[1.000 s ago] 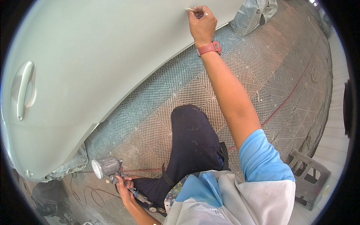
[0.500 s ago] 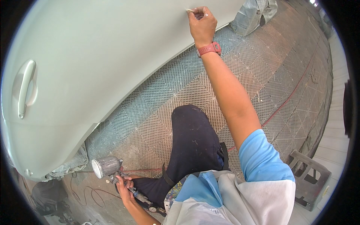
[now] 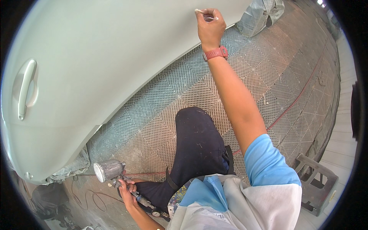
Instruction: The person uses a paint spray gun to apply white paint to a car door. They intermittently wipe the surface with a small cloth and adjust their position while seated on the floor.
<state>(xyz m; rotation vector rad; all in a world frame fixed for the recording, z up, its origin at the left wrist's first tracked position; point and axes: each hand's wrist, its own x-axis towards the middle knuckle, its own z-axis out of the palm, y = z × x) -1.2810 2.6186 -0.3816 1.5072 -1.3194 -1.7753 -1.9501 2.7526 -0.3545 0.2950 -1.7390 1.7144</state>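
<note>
Down at the lower left, my left hand (image 3: 126, 188) is wrapped round a paint spray gun (image 3: 142, 201) with a grey metal cup (image 3: 109, 170) and a small round gauge near its lower end. My right arm reaches up and away, with a red watch (image 3: 215, 53) on the wrist. Pinched in the fingers of my right hand (image 3: 212, 30) is a thin whitish strip (image 3: 197, 11), too small to name more exactly. That hand is in front of the pale car body panel (image 3: 103, 57); whether it touches the panel I cannot tell. A door handle (image 3: 27, 90) is at the panel's left.
Grated plastic floor tiles (image 3: 161, 103) lie beneath me. Grey sheeting covers a wheel (image 3: 257, 17) at the top. A red hose (image 3: 291, 105) crosses the floor on the right, near a grey plastic step stool (image 3: 316, 184). Another thin hose (image 3: 94, 195) coils at lower left.
My right hand has shifted slightly right and down, a little away from its earlier spot over the panel, still pinching the strip. My left hand and the spray gun have stayed put.
</note>
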